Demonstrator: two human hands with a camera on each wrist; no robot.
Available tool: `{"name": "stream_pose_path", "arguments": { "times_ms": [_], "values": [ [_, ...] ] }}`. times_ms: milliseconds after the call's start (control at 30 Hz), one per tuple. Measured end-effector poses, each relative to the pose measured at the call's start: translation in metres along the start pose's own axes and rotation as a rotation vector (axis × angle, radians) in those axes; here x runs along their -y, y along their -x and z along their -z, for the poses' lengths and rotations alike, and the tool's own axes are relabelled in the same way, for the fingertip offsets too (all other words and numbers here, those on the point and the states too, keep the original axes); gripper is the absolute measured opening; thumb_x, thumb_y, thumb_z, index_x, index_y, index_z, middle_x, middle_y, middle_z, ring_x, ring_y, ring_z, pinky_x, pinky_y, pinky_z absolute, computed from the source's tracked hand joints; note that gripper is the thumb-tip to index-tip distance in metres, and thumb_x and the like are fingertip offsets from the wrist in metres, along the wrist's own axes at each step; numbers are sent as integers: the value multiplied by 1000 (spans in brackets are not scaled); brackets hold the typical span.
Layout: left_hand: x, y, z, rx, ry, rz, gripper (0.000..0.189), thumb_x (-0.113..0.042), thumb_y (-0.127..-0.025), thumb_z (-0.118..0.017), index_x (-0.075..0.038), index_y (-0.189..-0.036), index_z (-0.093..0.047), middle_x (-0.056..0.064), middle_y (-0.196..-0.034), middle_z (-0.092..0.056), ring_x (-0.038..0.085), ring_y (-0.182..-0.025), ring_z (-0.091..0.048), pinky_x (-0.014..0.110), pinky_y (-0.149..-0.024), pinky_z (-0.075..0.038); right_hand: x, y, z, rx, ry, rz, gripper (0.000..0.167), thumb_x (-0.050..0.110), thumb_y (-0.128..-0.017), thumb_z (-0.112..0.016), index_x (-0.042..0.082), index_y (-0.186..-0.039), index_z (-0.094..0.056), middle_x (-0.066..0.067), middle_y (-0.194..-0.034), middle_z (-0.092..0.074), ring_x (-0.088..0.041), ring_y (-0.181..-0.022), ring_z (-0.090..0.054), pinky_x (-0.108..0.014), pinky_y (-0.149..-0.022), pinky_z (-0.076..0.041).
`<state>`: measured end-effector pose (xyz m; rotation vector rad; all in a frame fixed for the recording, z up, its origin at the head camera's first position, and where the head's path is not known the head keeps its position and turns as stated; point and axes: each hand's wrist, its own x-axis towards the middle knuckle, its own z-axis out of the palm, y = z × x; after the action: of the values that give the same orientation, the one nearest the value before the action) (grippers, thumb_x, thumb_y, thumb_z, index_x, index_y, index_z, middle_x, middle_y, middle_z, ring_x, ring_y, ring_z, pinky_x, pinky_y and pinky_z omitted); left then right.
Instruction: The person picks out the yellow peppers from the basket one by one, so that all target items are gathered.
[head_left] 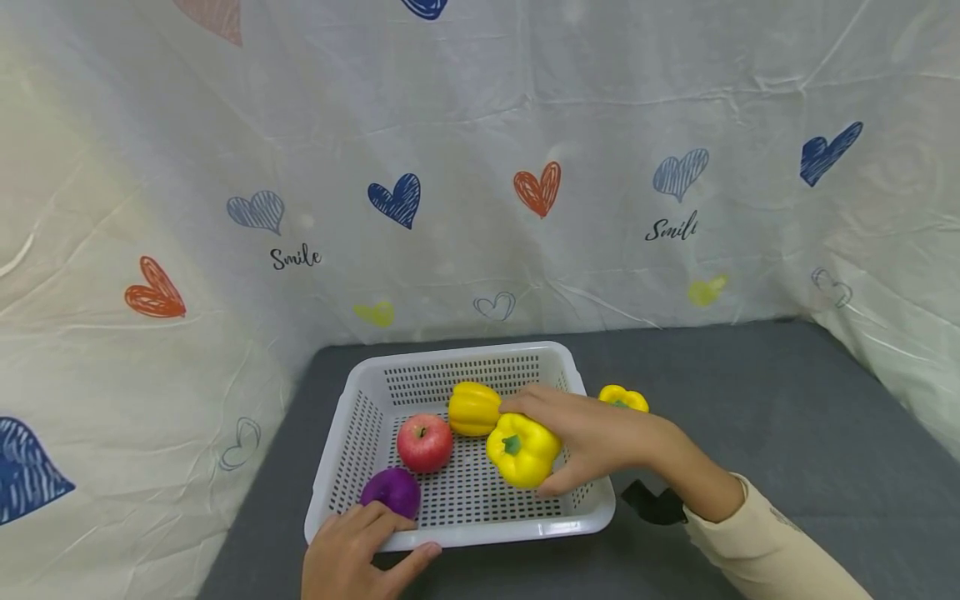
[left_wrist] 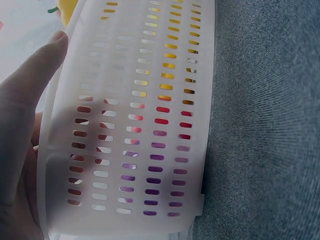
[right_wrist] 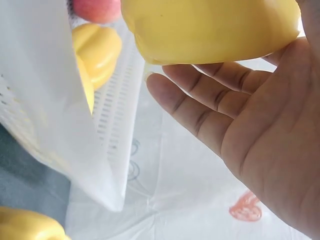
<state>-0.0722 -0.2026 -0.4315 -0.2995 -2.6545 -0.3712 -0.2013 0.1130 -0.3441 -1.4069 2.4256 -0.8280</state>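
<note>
My right hand (head_left: 592,433) grips a yellow bell pepper (head_left: 522,452) from above, over the right part of a white plastic basket (head_left: 551,527). In the right wrist view the fingers (right_wrist: 200,112) lie along the side of this pepper (right_wrist: 210,32). My left hand (head_left: 360,550) holds the basket's near rim at the left, its thumb outside the wall in the left wrist view. Inside the basket are a red apple (head_left: 424,443), another yellow bell pepper (head_left: 471,408) and a round purple item (head_left: 393,490), partly hidden by the left hand; its kind is unclear.
Another yellow bell pepper (head_left: 622,397) lies on the dark grey tablecloth (head_left: 750,417), right of the basket and partly behind the right hand. A black object (head_left: 652,504) shows beside the right wrist. A white curtain (head_left: 465,250) with printed hearts hangs behind the table.
</note>
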Motion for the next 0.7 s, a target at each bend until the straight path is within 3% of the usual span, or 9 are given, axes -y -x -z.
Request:
{"name": "stream_pose_path", "arguments": {
  "times_ms": [400,700],
  "values": [
    [-1,0,1,-21,12,-8,37,-73,-69,-76,-37,-76,-70,-28,-76,-54,-2,-67,-48,25,-59,-38,-11,27,8,-142,-95,-19,78,27,-73,-88,22,-140,-47,15,-131,-48,-11,-108,-51,-34,-88,-50],
    [-2,-1,2,-5,-4,2,40,-76,-70,-73,-37,-77,-71,-28,-77,-55,-1,-67,-48,25,-60,-39,-26,52,12,-253,-120,-53,82,30,-75,-90,30,-143,-44,11,-128,-48,-14,-106,-53,-34,-85,-52]
  ]
}}
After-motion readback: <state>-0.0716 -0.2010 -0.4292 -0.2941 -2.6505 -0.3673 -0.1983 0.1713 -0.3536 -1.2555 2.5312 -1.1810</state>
